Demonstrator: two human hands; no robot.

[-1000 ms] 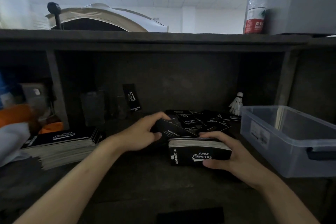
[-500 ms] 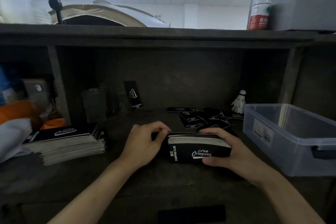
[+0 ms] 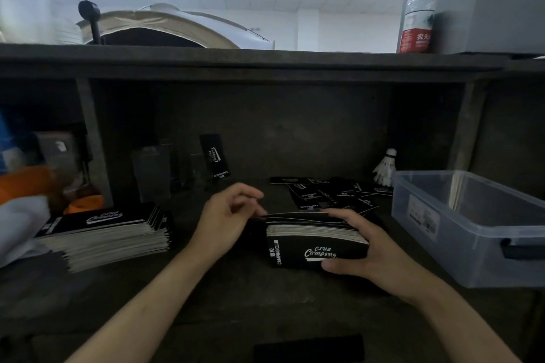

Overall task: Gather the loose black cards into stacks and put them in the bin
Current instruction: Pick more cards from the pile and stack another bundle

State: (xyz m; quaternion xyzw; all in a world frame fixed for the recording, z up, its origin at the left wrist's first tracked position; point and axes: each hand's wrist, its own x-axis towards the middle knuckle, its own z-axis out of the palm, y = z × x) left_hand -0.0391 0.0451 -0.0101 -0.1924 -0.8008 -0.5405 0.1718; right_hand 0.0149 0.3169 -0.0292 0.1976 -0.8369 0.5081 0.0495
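A thick stack of black cards (image 3: 312, 247) printed "Camping Club" lies at the middle of the dark desk. My right hand (image 3: 365, 250) grips its right end, fingers over the top and thumb under the front. My left hand (image 3: 227, 218) is at the stack's left end, fingertips pinching the top cards. Several loose black cards (image 3: 327, 194) lie scattered behind the stack. A clear plastic bin (image 3: 472, 227) stands at the right. It looks empty.
A second, taller stack of black cards (image 3: 106, 233) sits at the left. One card (image 3: 214, 156) leans upright against the back wall. A shuttlecock (image 3: 385, 166) stands behind the bin. A water bottle (image 3: 418, 9) is on the upper shelf. Orange and white items lie far left.
My left hand brought a loose card from the pile onto the stack and now works at the stack's left end. My right hand kept its hold on the stack.
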